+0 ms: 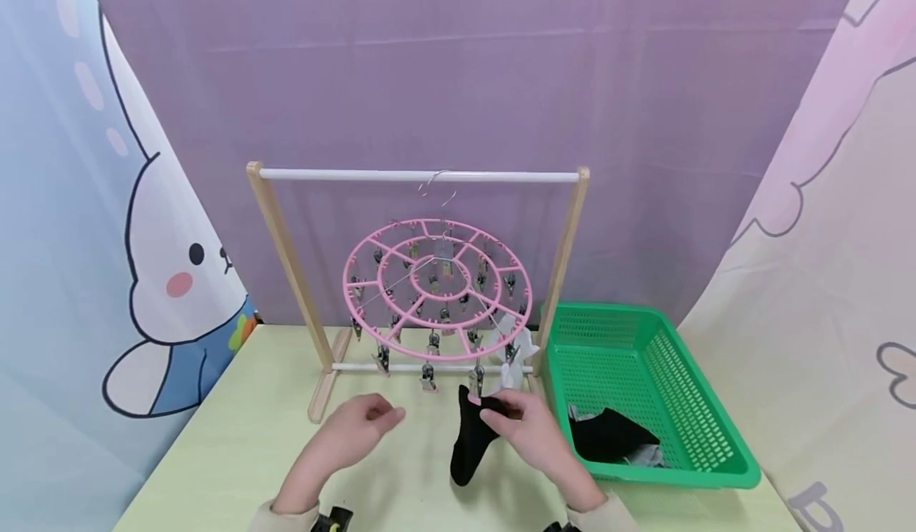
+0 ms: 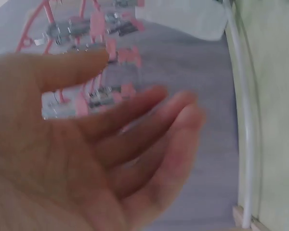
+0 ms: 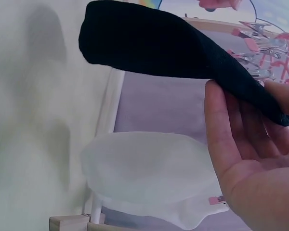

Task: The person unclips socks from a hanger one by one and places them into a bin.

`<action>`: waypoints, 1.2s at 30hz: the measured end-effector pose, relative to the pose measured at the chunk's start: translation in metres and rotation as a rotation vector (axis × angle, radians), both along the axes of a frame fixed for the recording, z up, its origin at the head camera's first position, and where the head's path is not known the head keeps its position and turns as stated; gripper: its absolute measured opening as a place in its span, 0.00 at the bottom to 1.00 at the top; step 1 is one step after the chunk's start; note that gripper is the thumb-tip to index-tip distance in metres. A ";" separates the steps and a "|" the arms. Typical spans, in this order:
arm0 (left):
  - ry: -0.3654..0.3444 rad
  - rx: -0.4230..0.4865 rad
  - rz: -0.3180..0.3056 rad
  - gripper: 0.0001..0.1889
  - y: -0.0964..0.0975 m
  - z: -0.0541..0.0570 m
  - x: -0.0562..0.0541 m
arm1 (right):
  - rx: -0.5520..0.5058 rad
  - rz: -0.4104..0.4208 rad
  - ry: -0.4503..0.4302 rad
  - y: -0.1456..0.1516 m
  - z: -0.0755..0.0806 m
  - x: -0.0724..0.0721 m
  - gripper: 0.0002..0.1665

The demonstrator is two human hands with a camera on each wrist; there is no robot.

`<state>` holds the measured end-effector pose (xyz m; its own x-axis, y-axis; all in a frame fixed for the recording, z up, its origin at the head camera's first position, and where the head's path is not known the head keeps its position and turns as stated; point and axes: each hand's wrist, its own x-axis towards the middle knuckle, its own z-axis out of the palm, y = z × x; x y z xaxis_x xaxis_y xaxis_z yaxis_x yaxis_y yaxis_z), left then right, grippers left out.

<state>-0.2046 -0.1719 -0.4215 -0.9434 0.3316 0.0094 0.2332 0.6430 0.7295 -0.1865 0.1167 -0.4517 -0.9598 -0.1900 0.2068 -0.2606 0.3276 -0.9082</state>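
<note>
Between thumb and fingers, my right hand (image 1: 528, 430) pinches the cuff of a black sock (image 1: 471, 440) just below a metal clip (image 1: 476, 379) at the hanger's front. The sock's foot hangs down to the left. In the right wrist view the black sock (image 3: 144, 41) stretches away from the fingertips. My left hand (image 1: 358, 429) holds nothing, its fingers loosely bent, left of the sock and below the hanger. The round pink clip hanger (image 1: 348, 309) hangs from the rack's white bar. White socks (image 3: 149, 166) hang at its right side, partly behind the rim in the head view.
A wooden rack (image 1: 286, 262) with a white top bar (image 1: 343, 175) stands on the pale table (image 1: 236, 436). On the right sits a green basket (image 1: 704, 405) holding a black sock (image 1: 611, 435) and grey fabric (image 1: 647, 456). A purple cloth (image 1: 465, 79) hangs behind.
</note>
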 end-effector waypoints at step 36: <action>-0.058 0.567 -0.160 0.27 0.084 0.006 0.001 | -0.002 0.211 -0.011 0.000 0.013 0.011 0.11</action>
